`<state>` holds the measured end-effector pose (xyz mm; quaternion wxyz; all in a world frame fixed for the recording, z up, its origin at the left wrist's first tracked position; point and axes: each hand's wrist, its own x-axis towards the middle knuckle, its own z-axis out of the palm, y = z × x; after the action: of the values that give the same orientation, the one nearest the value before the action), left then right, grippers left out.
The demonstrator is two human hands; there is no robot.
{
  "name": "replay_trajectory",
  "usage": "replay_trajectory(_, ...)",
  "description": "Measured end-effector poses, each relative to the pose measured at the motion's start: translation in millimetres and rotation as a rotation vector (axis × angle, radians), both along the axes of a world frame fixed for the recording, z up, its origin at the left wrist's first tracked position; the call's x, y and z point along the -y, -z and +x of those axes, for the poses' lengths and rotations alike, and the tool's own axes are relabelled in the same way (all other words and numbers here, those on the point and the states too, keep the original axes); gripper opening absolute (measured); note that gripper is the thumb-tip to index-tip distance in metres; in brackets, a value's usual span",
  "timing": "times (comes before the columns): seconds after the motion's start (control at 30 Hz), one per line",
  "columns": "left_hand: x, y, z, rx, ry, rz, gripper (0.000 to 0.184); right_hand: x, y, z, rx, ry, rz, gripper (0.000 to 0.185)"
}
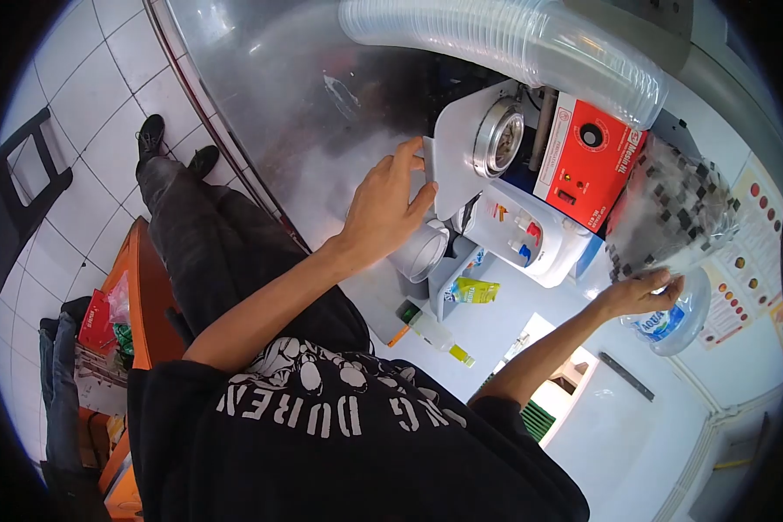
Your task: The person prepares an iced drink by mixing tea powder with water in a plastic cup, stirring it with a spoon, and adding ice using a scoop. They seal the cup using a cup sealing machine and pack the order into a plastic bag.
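My left hand [387,198] is closed on the near edge of the cup sealer's pale grey tray [455,143], thumb and fingers on either side. A round metal ring [498,139] is set in the tray; what fills it is unclear. The sealer's red control panel [585,161] carries a dark knob. My right hand [644,294] pinches the lower edge of a clear plastic bag [670,209] with black and white checks. Behind that hand stands a clear water bottle [674,317] labelled AQUA.
A long stack of clear plastic cups [496,35] lies across the top. A white water dispenser [539,235] with red and blue taps stands below the sealer. Nearby are a grey pitcher [420,252], a green pouch [476,291] and a clear bottle [437,332]. A metal counter [296,113] is beside me.
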<state>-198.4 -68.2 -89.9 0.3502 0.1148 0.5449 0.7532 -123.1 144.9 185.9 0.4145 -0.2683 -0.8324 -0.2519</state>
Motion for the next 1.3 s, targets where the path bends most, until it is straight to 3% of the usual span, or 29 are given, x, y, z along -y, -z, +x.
replay_trajectory(0.07,0,0,0,-0.001,0.005,-0.010,0.050,2,11,-3,0.029,-0.039,0.032,0.075)
replay_trajectory(0.17,-2,1,0,-0.019,-0.007,-0.017,0.049,-6,27,2,0.160,0.078,0.267,0.071)
replay_trajectory(0.27,-4,2,0,0.022,0.009,-0.021,0.047,-22,47,5,0.217,-0.013,0.406,0.066)
replay_trajectory(0.37,-7,9,5,-0.040,-0.074,-0.003,0.047,-24,61,3,0.208,-0.042,0.422,0.062)
replay_trajectory(0.57,-5,6,0,-0.010,0.008,0.007,0.045,-21,65,9,0.210,-0.065,0.432,0.065)
replay_trajectory(0.77,-7,6,2,-0.005,-0.031,0.029,0.045,4,69,18,0.463,-0.021,0.369,0.065)
replay_trajectory(0.83,-6,7,1,-0.003,-0.022,0.026,0.045,4,55,34,0.238,-0.104,0.244,0.054)
replay_trajectory(0.9,-5,9,-1,0.017,0.009,0.002,0.049,4,4,42,-0.170,-0.125,0.520,0.018)
replay_trajectory(0.93,-5,9,0,0.048,0.069,-0.009,0.053,9,-37,34,-0.450,-0.163,0.490,0.016)
replay_trajectory(1.0,-3,2,0,-0.071,-0.071,-0.097,0.057,10,-98,19,-0.464,-0.250,0.334,0.023)
replay_trajectory(1.07,-1,-18,-1,-0.177,-0.212,-0.182,0.061,-20,-131,0,-0.308,-0.173,-0.176,0.038)
replay_trajectory(1.13,0,-61,-10,-0.434,-0.327,-0.279,0.069,-40,-134,-36,0.215,0.101,-0.409,0.051)
replay_trajectory(1.17,-4,-88,-12,-0.523,-0.338,-0.193,0.059,-27,-118,-53,0.454,0.266,-0.280,0.050)
replay_trajectory(1.2,-17,-120,-9,-0.589,-0.289,0.053,0.049,5,-86,-64,0.572,0.444,-0.014,0.050)
replay_trajectory(1.27,-52,-188,-5,-0.755,-0.218,0.570,0.032,84,-8,-72,0.568,0.961,0.772,0.048)
replay_trajectory(1.3,-72,-215,-7,-0.969,-0.374,0.559,0.034,107,15,-74,0.490,1.111,0.978,0.048)
